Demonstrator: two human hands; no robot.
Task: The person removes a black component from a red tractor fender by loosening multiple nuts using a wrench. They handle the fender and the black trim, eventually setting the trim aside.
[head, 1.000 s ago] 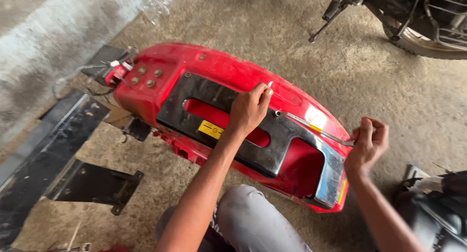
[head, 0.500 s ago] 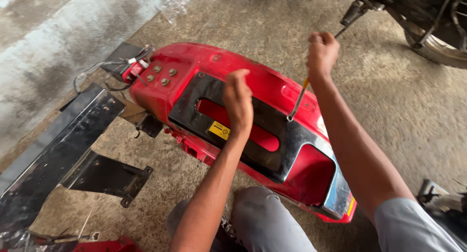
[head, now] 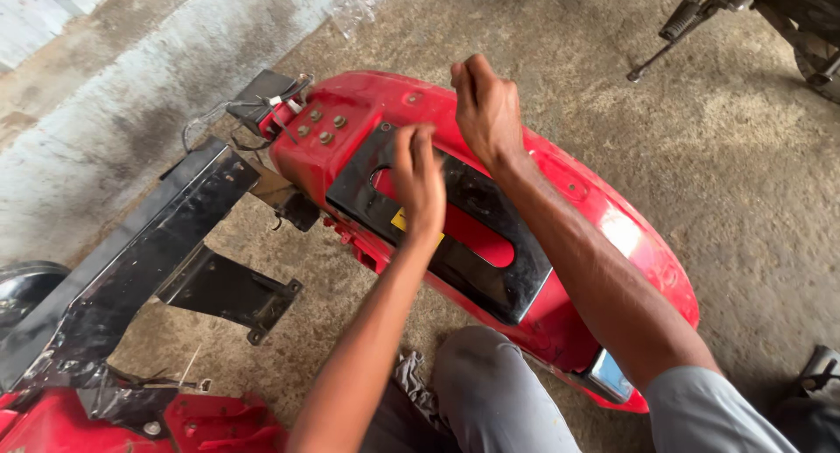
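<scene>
My left hand (head: 418,177) rests flat, fingers released, on the glossy black plastic frame (head: 477,247) bolted over the curved red metal fender (head: 612,217). My right hand (head: 486,108) is clenched just above it; can't tell what's inside. The fender runs upper-left to lower-right on the concrete floor (head: 752,182), with a small yellow sticker (head: 400,220) under my left wrist.

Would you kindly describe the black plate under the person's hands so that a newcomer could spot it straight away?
Find the big red vehicle body panel lying on the concrete floor. On its upper face sits the glossy black plate, below the left hand and right hand. Unlike the dull black metal frame to the left, it has a long slot showing red through it.
</scene>
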